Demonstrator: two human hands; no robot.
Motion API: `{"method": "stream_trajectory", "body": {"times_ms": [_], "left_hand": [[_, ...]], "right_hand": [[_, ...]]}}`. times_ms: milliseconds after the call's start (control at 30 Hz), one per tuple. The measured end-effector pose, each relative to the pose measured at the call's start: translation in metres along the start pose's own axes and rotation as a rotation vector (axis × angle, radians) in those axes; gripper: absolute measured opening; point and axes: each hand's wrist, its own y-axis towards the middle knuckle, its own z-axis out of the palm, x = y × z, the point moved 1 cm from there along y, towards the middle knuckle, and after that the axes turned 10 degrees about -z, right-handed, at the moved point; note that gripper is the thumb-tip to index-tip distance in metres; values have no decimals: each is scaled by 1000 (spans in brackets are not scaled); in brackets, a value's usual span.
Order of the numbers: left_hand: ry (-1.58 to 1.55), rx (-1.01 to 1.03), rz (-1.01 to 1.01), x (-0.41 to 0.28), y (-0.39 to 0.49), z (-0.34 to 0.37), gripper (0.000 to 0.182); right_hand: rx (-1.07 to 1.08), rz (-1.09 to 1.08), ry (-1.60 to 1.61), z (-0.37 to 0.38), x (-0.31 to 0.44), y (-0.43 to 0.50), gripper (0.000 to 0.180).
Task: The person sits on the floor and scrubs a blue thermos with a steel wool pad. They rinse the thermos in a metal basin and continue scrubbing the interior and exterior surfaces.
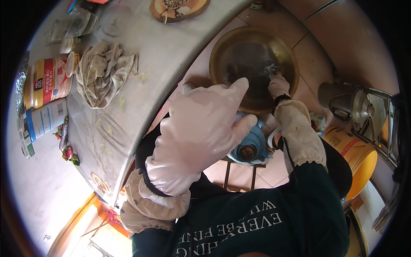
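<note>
A wide brass-coloured metal basin (293, 64) with dark liquid stands on the tiled floor before me. My right hand (278, 85), in a pale glove below a light sleeve cover, reaches over the basin's near right side; its fingertips are at the liquid, and whether they hold something cannot be told. My left hand (205, 128), in a whitish glove, is raised close to the camera, thumb and a finger apart, with nothing seen between them. It hides part of the basin's near left rim. Below the basin is a blue plastic object (252, 141) with a round opening.
The cloth-covered table (128, 96) on the left bears a crumpled rag (102, 74), an oat canister (48, 82), clear containers (80, 22) and a wooden board (157, 13). At the right are a metal kettle (350, 102) and a yellow bucket (359, 160).
</note>
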Motion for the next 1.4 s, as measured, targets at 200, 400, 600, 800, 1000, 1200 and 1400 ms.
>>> {"method": "stream_trajectory", "body": {"times_ms": [200,400,600,800,1000,1200,1400], "left_hand": [[31,40,-5,-3,3,1,63],[27,36,35,-3,3,6,62],[31,61,24,-9,7,6,61],[37,85,31,-12,6,9,62],[45,-35,149,-12,13,14,49],[83,20,117,-16,14,10,56],[132,125,-38,-14,15,12,56]], "right_hand": [[267,-144,131,15,16,-6,39],[319,92,56,12,13,-7,39],[170,-7,-81,0,9,-21,29],[192,-174,245,15,21,-27,46],[524,-231,-31,-18,51,-34,45],[182,-92,1000,-59,36,-45,40],[147,-9,239,-28,26,-31,34]]}}
